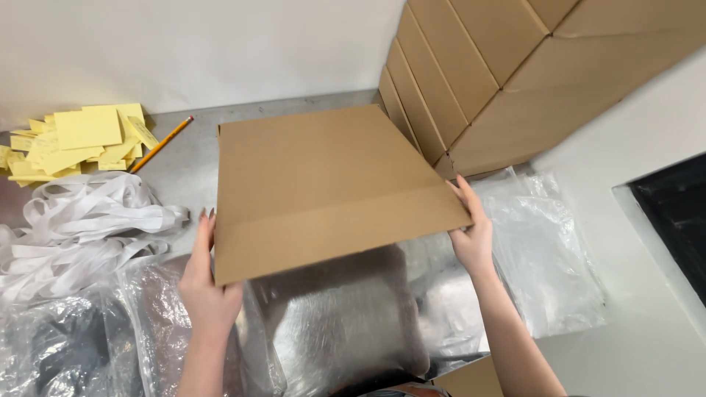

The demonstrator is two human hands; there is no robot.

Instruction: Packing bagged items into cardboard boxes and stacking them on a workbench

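I hold a flat brown cardboard box point(323, 176) level above the grey table point(187, 165). My left hand point(202, 283) grips its near left corner from below, fingers up along the edge. My right hand point(471, 231) clasps the near right corner. A fold line runs across the cardboard near its front edge. Under the box lies a shiny silver foil bag point(346, 323).
A stack of flat brown boxes point(478, 73) leans at the back right. Yellow paper slips point(81, 140) and a pencil point(162, 143) lie at the back left. White strips point(81, 220) pile at left. Clear plastic bags point(544, 250) lie at right and bottom left.
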